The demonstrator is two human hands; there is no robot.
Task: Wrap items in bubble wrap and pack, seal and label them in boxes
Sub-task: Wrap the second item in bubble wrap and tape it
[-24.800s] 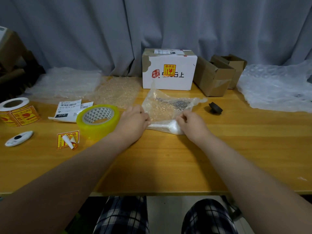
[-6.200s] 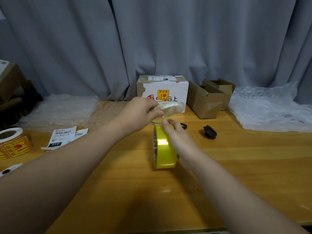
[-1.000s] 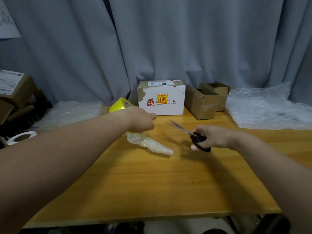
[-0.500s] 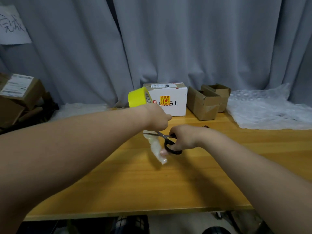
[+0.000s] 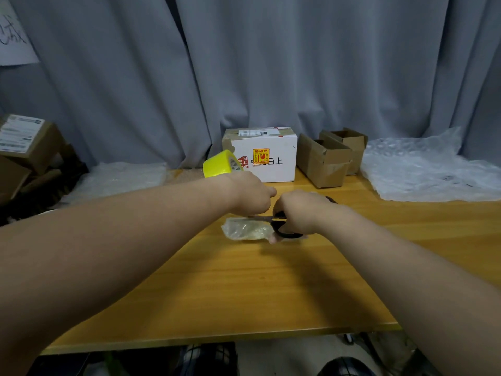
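Note:
My left hand (image 5: 250, 195) holds the yellow tape roll (image 5: 217, 165) raised above the wooden table (image 5: 244, 289). Just to its right, my right hand (image 5: 299, 213) grips black-handled scissors (image 5: 284, 229), whose blades point left under my left hand. Below both hands a small bundle wrapped in bubble wrap (image 5: 245, 231) lies on the table. The tape strip between roll and bundle is hidden by my hands.
A sealed white box (image 5: 267, 158) with a fragile sticker stands at the back centre. Two open brown cartons (image 5: 329, 158) sit to its right. Bubble wrap sheets lie at the back right (image 5: 433, 169) and back left (image 5: 119, 177). Stacked cardboard boxes (image 5: 24, 147) fill the far left.
Within the last second my right hand brought the scissors left, up to my left hand. The wrapped bundle, hanging tilted half a second ago, now lies flat on the table.

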